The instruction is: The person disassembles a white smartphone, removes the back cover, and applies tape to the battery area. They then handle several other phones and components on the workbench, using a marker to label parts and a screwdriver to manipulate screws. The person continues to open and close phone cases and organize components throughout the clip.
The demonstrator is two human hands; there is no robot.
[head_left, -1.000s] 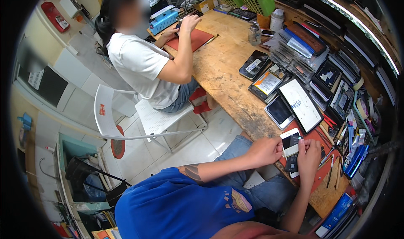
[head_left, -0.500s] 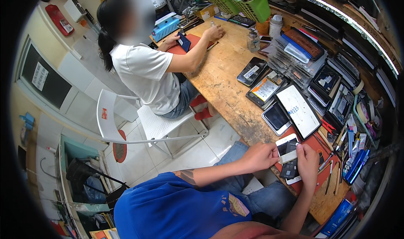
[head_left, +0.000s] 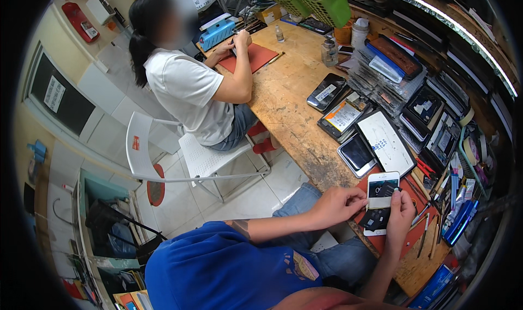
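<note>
A white phone [head_left: 383, 177] lies on the red mat at the near right, its screen lit at the upper end. Across it is a black phone battery [head_left: 376, 220], with a pale strip [head_left: 379, 202] running over its middle. My right hand [head_left: 402, 214] grips the battery at its right edge, thumb on top. On the other side, my left hand [head_left: 340, 206] is closed, thumb and fingertips pinched at the left end of the strip. The hands partly cover the battery's edges.
Opened phones [head_left: 342, 116] and a white panel [head_left: 385, 145] lie beyond my hands. Pens and tools [head_left: 455, 201] crowd the right. At the far left of the bench, a co-worker [head_left: 188, 92] sits handling a dark device over a red mat [head_left: 256, 56].
My hands have shifted slightly; more of the phone's lit screen shows above the battery. The co-worker's right hand has left a small bottle on the bench and returned to the device.
</note>
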